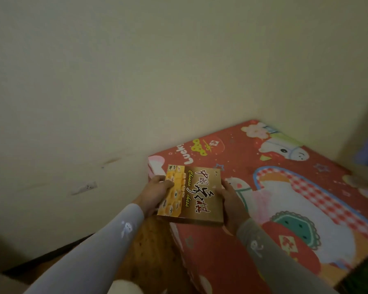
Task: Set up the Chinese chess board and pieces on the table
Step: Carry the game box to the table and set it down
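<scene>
Holding chess box, left hand, right hand, table

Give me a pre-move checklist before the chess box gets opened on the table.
1. Left hand grips Chinese chess box at its left edge: ok.
2. Right hand grips its right edge: ok.
3. Box closed, printed face up: ok.
4. Box resting on the table or held just above it: cannot tell.
5. Bare patterned cover beside the box for the board: ok.
6. Board and pieces inside: cannot tell.
</scene>
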`<control>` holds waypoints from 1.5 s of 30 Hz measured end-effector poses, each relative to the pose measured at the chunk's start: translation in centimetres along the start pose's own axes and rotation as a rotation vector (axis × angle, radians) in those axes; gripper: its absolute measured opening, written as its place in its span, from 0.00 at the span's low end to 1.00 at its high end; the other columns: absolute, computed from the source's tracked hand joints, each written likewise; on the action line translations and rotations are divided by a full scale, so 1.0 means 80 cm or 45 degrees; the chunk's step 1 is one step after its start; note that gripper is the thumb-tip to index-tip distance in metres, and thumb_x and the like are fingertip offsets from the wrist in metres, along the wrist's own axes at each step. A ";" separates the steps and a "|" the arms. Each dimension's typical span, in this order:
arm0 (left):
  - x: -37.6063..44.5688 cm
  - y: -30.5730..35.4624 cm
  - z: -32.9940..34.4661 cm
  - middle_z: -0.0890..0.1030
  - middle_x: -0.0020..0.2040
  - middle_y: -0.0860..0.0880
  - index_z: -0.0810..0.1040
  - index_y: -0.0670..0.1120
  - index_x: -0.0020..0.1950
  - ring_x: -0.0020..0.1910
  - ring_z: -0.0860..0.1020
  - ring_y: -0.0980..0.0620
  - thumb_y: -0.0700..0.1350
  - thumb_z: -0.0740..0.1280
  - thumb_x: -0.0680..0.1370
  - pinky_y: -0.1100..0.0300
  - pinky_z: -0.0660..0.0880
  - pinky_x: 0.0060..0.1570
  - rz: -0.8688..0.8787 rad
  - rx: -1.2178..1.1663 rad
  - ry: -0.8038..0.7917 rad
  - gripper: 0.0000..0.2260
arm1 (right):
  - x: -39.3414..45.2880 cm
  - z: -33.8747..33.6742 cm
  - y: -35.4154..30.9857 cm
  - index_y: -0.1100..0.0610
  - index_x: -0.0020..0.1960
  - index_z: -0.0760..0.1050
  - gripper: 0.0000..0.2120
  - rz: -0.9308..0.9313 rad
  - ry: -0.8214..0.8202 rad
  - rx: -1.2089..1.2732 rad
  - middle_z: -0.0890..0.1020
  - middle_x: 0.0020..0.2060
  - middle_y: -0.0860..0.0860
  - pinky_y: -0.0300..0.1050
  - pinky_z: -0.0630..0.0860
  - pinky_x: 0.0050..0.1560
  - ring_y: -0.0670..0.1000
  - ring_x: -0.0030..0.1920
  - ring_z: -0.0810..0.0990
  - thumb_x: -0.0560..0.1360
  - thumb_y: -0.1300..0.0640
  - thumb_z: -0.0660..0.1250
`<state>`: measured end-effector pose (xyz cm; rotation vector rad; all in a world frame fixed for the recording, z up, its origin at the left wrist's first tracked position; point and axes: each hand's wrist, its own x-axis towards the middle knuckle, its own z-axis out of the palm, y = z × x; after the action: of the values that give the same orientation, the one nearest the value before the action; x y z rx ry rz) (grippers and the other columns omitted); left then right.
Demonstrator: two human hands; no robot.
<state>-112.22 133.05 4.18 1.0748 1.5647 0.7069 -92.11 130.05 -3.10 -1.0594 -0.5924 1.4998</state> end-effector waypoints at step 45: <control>0.464 -0.054 0.366 0.84 0.41 0.42 0.78 0.43 0.48 0.41 0.82 0.42 0.33 0.61 0.77 0.44 0.77 0.53 0.372 0.276 -1.349 0.08 | 0.224 -0.241 0.122 0.51 0.68 0.68 0.18 -0.517 1.044 0.178 0.86 0.40 0.54 0.45 0.79 0.31 0.52 0.37 0.85 0.80 0.62 0.61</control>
<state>-86.59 162.19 -23.12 1.5102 0.5748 0.0688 -79.36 141.28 -25.42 -1.2354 -0.0998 0.6488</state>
